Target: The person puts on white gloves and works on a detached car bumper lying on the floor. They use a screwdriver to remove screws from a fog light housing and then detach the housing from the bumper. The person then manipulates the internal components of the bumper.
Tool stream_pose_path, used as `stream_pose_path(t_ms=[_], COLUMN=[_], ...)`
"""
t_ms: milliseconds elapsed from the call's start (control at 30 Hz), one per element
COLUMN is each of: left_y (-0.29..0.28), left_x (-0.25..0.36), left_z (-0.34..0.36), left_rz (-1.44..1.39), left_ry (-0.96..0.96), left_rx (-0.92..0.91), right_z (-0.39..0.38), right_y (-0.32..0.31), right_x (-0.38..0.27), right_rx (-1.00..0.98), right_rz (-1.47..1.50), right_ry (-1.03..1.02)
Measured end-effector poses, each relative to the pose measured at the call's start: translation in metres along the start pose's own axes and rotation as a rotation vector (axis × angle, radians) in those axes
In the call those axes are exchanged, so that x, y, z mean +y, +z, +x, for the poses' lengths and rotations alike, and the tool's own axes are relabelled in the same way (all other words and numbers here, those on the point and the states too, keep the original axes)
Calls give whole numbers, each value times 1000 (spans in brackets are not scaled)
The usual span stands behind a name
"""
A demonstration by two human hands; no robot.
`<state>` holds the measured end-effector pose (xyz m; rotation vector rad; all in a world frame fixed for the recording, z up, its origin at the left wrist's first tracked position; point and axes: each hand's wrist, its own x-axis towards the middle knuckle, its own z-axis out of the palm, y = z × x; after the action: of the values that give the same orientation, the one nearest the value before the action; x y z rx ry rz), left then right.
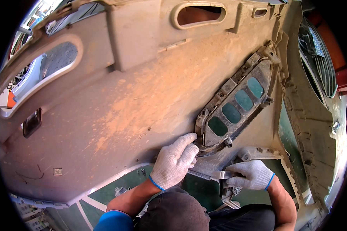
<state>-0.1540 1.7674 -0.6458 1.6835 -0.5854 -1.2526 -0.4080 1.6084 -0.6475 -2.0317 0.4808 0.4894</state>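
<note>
1. At the dusty tan shell (138, 88), the white-gloved left hand (175, 158) touched a dark four-windowed plastic bracket (237, 106); pinching, I couldn't tell.
2. That bracket seemed seated; I couldn't judge what fastening remained.
3. The white-gloved right hand (251, 175) pinched a flat silvery piece (220, 175).

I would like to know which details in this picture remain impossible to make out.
All in the head view:
- Left hand: its palm, turned away behind the back of the glove.
- Silvery piece: the part covered by the right hand.
- Small items near the left forearm: too small to name.
- Dusty panel: its left end, cut off by the dark lens rim.
</note>
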Motion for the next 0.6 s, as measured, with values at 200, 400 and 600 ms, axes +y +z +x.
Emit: stream_pose_path(t_ms=[200, 400, 600], left_y=[0, 0, -3], left_x=[-3, -1, -17], left_z=[1, -2, -17], left_rz=[-12, 5, -45], left_ry=[2, -35, 34], left_rx=[-11, -5, -56], right_z=[-3, -5, -6], right_y=[2, -2, -14], right_x=[4, 1, -13], right_rx=[96, 196, 423], right_rz=[-3, 28, -47], right_ry=[-64, -96, -164])
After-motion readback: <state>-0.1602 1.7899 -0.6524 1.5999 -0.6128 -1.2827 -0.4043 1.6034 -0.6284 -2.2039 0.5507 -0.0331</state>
